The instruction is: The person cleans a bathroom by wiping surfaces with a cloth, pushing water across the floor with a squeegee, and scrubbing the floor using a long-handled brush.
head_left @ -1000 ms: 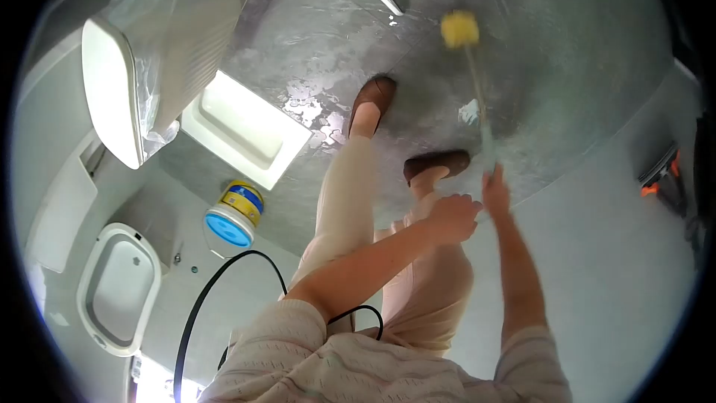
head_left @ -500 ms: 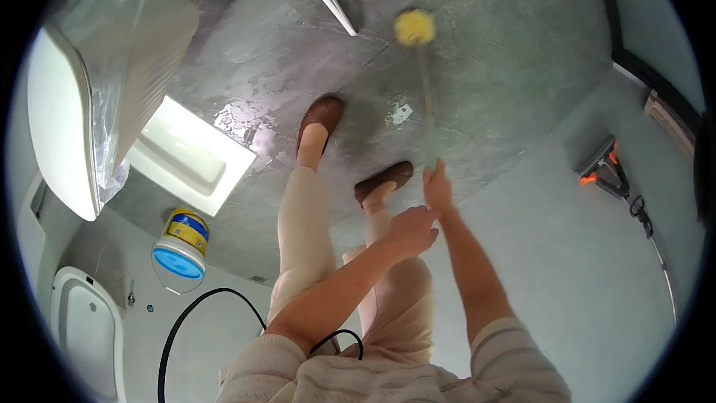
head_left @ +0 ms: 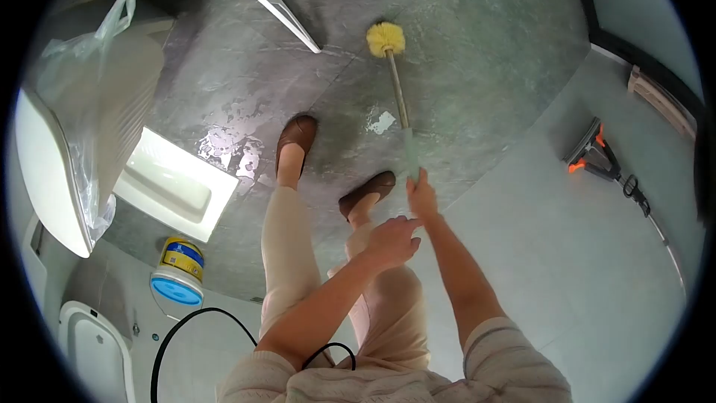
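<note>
A long-handled brush [head_left: 400, 97] with a round yellow bristle head [head_left: 385, 39] reaches forward over the grey tiled floor. My right hand [head_left: 422, 200] is closed around its pale green grip, with the metal shaft running ahead of it. Close behind, my left hand [head_left: 391, 242] is partly curled, its fingertips against or just beside my right wrist. Whether anything lies within those left fingers is hidden. The bristle head appears to rest on the tiles, beyond my brown shoes [head_left: 367, 194].
To the left are a white squat pan [head_left: 220, 205], a bagged bin [head_left: 142, 82] and a yellow-blue bucket [head_left: 184, 254]. A white T-shaped tool [head_left: 287, 19] lies ahead. An orange-black squeegee [head_left: 597, 157] stands at right. Water wets the floor [head_left: 224, 145]; a urinal [head_left: 95, 347] is lower left.
The brush head has shifted slightly left in view and looks sharp where it was blurred. My hands moved a little left and lower in the picture; the camera view turned slightly.
</note>
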Available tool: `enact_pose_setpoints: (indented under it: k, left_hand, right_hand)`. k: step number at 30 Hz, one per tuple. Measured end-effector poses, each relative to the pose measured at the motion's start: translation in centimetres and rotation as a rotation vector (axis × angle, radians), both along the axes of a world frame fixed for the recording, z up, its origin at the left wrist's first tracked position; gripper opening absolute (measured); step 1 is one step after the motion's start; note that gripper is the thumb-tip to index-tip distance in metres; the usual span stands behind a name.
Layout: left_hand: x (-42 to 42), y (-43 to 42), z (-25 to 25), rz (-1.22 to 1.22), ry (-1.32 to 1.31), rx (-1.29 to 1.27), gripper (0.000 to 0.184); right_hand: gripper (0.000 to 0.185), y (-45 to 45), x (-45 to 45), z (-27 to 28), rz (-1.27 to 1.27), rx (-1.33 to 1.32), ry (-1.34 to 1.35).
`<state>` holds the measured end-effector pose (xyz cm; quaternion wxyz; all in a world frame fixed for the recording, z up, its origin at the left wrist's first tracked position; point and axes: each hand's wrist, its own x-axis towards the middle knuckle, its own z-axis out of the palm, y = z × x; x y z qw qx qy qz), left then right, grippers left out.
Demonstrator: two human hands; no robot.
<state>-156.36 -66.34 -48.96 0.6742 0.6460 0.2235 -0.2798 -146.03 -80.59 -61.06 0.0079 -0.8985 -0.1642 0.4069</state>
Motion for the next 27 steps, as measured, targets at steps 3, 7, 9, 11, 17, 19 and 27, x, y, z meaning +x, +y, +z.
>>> enact_pose_setpoints:
  k: [3, 7, 9, 11, 17, 19, 27]
  left_hand:
    - [-0.2, -0.4, 0.0, -0.015, -0.003, -0.001, 0.035]
    - [-0.6, -0.8, 0.0, -0.072, 0.031, 0.004, 0.034]
    - [0.3, -0.6, 0.0, -0.060, 0.005, 0.010, 0.034]
    - [0.6, -0.9, -0.1, -0.031, -0.022, 0.020, 0.033]
    - [0.9, -1.7, -0.2, -0.100, -0.018, 0.028, 0.034]
    - [0.6, -2.3, -0.8, -0.131, -0.009, 0.054, 0.035]
    - [0.7, -3.6, -3.6, -0.133, -0.053, 0.185, 0.033]
  right_hand:
    - [0.042, 3.3, 7.3, -5.3, 0.062, 0.114, -0.235]
    - [0.039, 11.5, 12.9, -3.4, -0.267, 0.138, -0.078]
    - [0.042, 3.1, 7.7, -5.7, -0.084, 0.230, -0.208]
    - [0.050, -2.8, 0.8, -1.3, -0.113, 0.090, -0.086]
    - [0.042, 1.3, 7.1, -3.0, -0.204, 0.112, -0.061]
    - [0.042, 3.7, 8.5, -2.8, -0.248, 0.132, -0.045]
    - [0.037, -6.1, -1.2, 10.4, -0.402, 0.018, 0.205]
